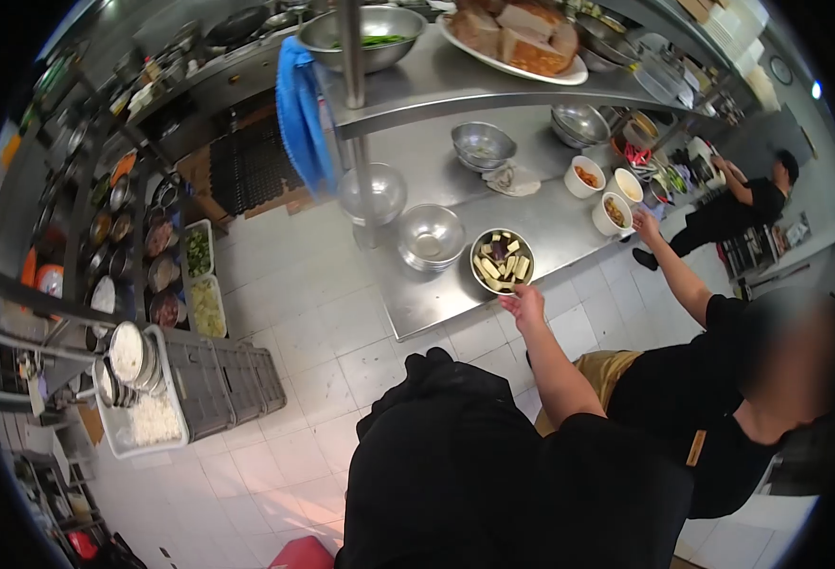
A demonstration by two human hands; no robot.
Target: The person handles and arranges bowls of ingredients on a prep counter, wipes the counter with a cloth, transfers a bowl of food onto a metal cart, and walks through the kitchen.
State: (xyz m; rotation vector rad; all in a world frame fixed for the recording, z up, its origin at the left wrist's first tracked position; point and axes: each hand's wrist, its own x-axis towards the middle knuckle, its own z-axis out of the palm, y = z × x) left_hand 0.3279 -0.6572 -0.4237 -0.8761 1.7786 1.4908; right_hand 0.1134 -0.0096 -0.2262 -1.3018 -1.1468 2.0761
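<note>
My right hand (526,305) is closed on the near rim of a metal bowl (475,271) at the front edge of the steel counter (413,308). Cut pieces, pale with some dark purple skin, look like eggplant (500,258) and fill this bowl. Just left of it sits a stack of bare steel bowls (432,237). My left hand does not show; my black-clothed body covers the bottom middle of the view. At the right, a co-worker's hand (643,224) reaches to a white tub (613,214) of food.
A raised shelf (408,90) crosses above the counter, bearing a large plate of meat (522,43). A blue cloth (302,114) hangs from its post. Grey crates (228,379) stand on the left floor. Another person (754,199) works at the far right.
</note>
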